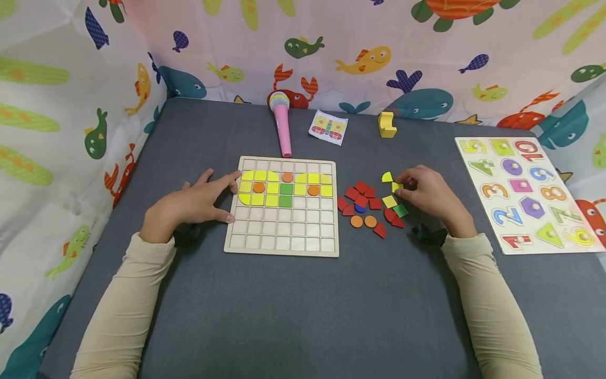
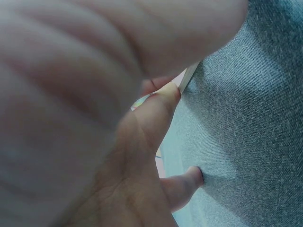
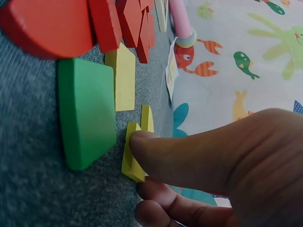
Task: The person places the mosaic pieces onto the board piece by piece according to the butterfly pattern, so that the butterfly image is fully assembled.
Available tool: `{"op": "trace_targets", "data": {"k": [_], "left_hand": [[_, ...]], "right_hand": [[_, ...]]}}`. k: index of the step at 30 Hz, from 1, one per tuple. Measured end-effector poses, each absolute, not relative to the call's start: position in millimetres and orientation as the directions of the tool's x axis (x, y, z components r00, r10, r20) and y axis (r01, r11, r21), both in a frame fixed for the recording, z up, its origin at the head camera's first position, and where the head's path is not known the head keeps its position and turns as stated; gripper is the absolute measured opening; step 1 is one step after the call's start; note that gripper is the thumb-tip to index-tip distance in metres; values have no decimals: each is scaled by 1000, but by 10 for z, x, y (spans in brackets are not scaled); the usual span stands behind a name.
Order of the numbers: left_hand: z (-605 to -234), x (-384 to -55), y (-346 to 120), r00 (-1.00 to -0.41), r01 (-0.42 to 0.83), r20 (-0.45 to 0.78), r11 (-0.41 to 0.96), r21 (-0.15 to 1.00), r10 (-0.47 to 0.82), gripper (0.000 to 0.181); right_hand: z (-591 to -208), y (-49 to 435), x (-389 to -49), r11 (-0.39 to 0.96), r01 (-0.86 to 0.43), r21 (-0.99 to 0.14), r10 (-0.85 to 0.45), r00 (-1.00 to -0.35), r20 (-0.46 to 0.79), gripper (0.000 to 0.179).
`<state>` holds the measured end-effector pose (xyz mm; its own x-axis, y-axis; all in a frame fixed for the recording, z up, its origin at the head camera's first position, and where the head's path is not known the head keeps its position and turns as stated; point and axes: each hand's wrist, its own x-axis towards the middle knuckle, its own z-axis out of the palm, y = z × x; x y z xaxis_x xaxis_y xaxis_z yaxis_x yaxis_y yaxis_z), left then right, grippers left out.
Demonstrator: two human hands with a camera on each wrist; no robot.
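Note:
A wooden grid board (image 1: pixel 281 245) carries yellow, orange and green tiles in its upper rows. My left hand (image 1: pixel 189 205) rests at its left edge, thumb and index finger spread against the rim. In the left wrist view the fingers (image 2: pixel 151 118) touch the board's edge. To the right of the board, my right hand (image 1: pixel 433 195) pinches a yellow tile (image 3: pixel 129 156) between thumb and fingers, low over the table; its full shape is partly hidden. Close by lie a yellow quarter-round tile (image 1: pixel 386 177), a yellow square tile (image 1: pixel 390 201) and a green tile (image 1: pixel 400 210).
Red tiles (image 1: pixel 361 187) lie in a loose pile with orange discs (image 1: pixel 356 221) and a partly covered blue piece (image 1: pixel 360 209). Behind stand or lie a pink toy microphone (image 1: pixel 282 126), a butterfly pattern card (image 1: pixel 329 127) and a yellow block (image 1: pixel 386 126). A number puzzle (image 1: pixel 521 210) lies far right.

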<state>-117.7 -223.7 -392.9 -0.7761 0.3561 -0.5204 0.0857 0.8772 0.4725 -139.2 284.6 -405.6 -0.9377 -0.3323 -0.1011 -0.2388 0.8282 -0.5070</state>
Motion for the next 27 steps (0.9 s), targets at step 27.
{"op": "trace_targets", "data": {"k": [27], "left_hand": [[-3923,-1161,-2245,-781,106,-502,872,478,370,104]], "right_hand": [[-3829,2157,-1332,724,-333,-605,-384,-922,48,5]]}}
